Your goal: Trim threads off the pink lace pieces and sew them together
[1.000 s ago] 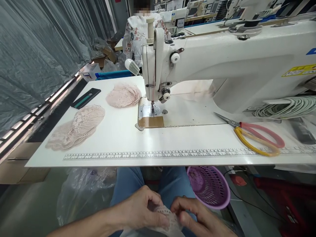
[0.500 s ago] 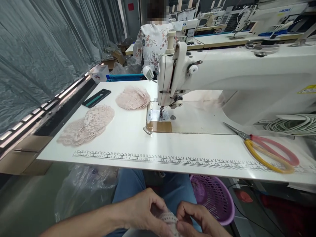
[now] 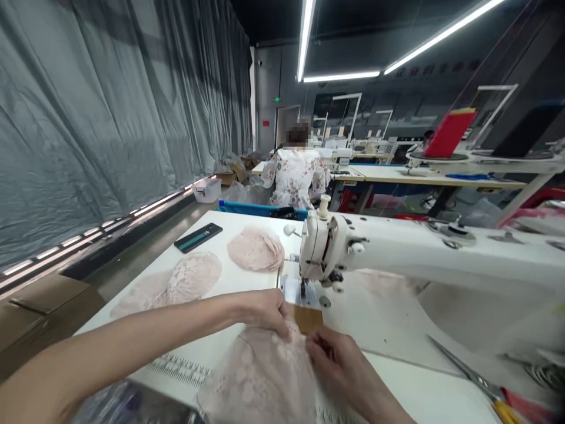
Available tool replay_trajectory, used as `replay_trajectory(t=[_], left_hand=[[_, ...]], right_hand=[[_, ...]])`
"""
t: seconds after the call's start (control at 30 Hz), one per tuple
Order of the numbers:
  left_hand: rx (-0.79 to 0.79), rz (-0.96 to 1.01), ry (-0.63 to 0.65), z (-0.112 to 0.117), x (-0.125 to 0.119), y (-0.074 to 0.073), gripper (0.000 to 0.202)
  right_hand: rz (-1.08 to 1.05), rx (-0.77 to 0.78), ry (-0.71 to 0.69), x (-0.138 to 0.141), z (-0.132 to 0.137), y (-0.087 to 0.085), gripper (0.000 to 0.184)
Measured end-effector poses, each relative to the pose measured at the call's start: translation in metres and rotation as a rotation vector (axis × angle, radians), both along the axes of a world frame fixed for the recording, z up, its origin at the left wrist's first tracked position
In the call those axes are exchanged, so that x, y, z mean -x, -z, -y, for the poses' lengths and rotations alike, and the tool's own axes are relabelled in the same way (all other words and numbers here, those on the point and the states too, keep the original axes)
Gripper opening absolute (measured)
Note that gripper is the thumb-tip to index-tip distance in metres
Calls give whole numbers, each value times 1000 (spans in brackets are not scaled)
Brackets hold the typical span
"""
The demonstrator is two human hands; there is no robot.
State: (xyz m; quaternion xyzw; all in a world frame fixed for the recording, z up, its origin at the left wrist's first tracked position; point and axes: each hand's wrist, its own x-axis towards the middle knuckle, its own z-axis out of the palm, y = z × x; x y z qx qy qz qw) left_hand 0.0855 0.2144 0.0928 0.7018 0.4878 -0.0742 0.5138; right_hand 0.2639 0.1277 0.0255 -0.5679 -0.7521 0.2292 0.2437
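Note:
A pale pink lace fabric piece (image 3: 265, 371) hangs from both my hands over the table's front edge, its upper end close to the sewing machine's needle area (image 3: 303, 290). My left hand (image 3: 269, 309) is closed on the lace near its top edge. To the right, my right hand (image 3: 333, 353) pinches the same edge. The white sewing machine (image 3: 320, 244) stands just beyond the hands. On the left of the table lie a spread lace piece (image 3: 194, 277) and a round stack of pale pink pieces (image 3: 256, 250).
A dark phone-like object (image 3: 198, 237) lies at the table's far left. Scissors (image 3: 481, 383) with red and yellow handles rest at the right. A printed ruler (image 3: 176, 368) runs along the front edge. Ahead sits a person in a floral top (image 3: 296, 176); a cardboard box (image 3: 48, 312) is at left.
Both hands have risen from my lap to the tabletop in front of the needle, bringing the lace fabric with them. The head view has tilted up, showing more of the room.

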Motion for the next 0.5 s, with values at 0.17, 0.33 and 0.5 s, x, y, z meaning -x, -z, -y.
replay_trajectory(t=[0.17,0.33,0.5], left_hand=[[-38,-92,8,-34,-24,15,36],[0,-165,44,-42,-31,18,30],[-33,-228,65,-47,-40,18,26]], right_hand=[[111,-228,-37,-36,-29,17,24],[249,-662,-358,-47,-38,15,30],[292,-875,-434,-40,-49,27,40]])
